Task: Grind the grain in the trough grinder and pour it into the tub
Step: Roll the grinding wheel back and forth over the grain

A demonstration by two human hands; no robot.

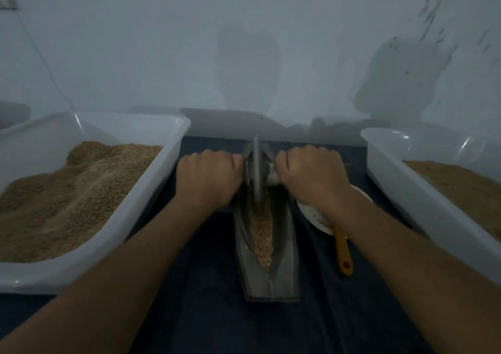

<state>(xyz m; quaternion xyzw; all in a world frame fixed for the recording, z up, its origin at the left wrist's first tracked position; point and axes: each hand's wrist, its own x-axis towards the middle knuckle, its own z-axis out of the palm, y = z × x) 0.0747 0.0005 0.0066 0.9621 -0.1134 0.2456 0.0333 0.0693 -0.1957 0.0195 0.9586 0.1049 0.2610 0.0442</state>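
Two tubs [151, 180] flank the trough grinder [267, 277] on dark cloth [206, 321].

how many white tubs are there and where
2 clearly in view. One tub sits left of the trough grinder, heaped with grain. The other tub sits on the right, cut off by the frame edge. A rim at far left may be a third.

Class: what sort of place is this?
Probably a small workroom for grinding grain by hand: a metal trough grinder on a dark cloth, white tubs of brown grain either side, against a bare wall.
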